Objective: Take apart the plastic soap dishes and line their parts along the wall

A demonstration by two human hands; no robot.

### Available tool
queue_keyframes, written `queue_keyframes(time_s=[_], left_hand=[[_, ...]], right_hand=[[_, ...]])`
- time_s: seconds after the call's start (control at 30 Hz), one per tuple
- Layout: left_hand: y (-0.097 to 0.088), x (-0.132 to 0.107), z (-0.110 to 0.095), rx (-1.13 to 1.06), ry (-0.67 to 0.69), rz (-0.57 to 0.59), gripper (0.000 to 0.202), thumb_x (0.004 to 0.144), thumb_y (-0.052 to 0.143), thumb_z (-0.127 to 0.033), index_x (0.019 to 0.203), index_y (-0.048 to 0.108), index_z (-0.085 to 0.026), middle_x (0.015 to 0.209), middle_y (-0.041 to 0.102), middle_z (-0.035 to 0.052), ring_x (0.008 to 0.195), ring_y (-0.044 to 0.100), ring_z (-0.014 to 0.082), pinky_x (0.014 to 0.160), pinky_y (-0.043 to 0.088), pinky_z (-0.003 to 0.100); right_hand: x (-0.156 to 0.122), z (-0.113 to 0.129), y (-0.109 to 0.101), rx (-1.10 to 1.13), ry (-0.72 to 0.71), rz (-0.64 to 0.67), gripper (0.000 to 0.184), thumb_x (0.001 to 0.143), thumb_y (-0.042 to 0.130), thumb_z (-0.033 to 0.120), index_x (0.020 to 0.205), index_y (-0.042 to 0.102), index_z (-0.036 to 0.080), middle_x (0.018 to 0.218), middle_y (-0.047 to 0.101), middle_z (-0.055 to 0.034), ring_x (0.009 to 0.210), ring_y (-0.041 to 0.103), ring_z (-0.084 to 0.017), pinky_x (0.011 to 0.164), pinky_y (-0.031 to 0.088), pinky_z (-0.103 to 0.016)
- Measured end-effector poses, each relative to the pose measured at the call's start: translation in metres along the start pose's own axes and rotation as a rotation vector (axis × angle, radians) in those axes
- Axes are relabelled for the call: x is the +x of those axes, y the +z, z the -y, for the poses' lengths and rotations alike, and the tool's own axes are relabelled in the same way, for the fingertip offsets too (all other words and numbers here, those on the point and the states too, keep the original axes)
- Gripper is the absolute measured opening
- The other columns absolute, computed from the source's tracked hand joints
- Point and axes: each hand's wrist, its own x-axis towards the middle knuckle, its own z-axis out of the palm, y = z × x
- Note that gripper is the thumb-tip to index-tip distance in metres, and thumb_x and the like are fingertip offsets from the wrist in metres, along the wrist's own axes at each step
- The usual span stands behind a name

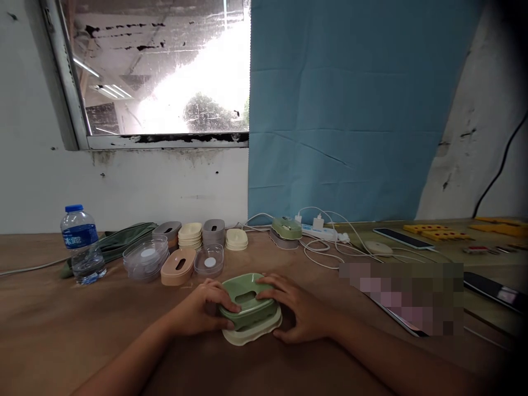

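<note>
head view: how do the hands stand?
– left hand (208,305) half-curled, gripping the green box's (252,319) left side; right hand (300,309) half-curled, holding its right rim, thumb low by the cream tray (251,335).
– box location?
– over the cream tray, brown table (193,366) beneath, nearer than the peach box (174,276). seating: cannot tell.

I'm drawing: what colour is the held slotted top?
Green: the slotted top shows best in head view.
</note>
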Motion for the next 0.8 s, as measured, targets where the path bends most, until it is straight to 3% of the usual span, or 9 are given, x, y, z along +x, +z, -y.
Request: queue_keyframes(time_s=[0.23,0.6,0.7,0.8], left_hand=[[0.004,0.002,-0.006,-0.145,0.057,0.094,0.022,0.066,0.069,-0.029,0.088,0.070,-0.025,0.085,0.071,0.0050,0.084,0.061,0.0199,0.077,0.046,0.032],[0.001,0.002,-0.008,-0.110,0.064,0.149,0.020,0.074,0.062,-0.031,0.092,0.069,-0.024,0.090,0.069,0.0060,0.090,0.060,0.0191,0.085,0.042,0.032],[0.000,0.001,-0.003,0.007,0.058,0.112,0.019,0.079,0.055,-0.033,0.091,0.068,-0.025,0.091,0.069,0.0045,0.092,0.058,0.0185,0.091,0.036,0.033],[-0.002,0.000,0.008,0.165,0.022,0.010,0.027,0.086,0.043,-0.031,0.108,0.058,-0.024,0.102,0.064,0.0053,0.097,0.055,0.0182,0.094,0.033,0.035]], right_hand=[[0.001,-0.003,-0.002,0.022,-0.022,0.016,0.046,0.062,0.066,0.031,0.107,0.057,0.024,0.118,0.051,-0.0072,0.118,0.040,-0.026,0.101,0.028,-0.043],[-0.001,-0.012,0.001,0.047,-0.104,0.076,0.049,0.064,0.067,0.027,0.111,0.057,0.024,0.117,0.054,-0.0068,0.120,0.039,-0.024,0.102,0.028,-0.042],[-0.001,-0.013,0.002,0.051,-0.112,0.083,0.050,0.064,0.066,0.026,0.113,0.056,0.023,0.117,0.054,-0.0068,0.120,0.039,-0.024,0.101,0.030,-0.041],[0.000,-0.010,0.001,0.017,-0.096,0.070,0.048,0.066,0.065,0.026,0.113,0.056,0.024,0.115,0.055,-0.0068,0.118,0.042,-0.024,0.101,0.030,-0.042]])
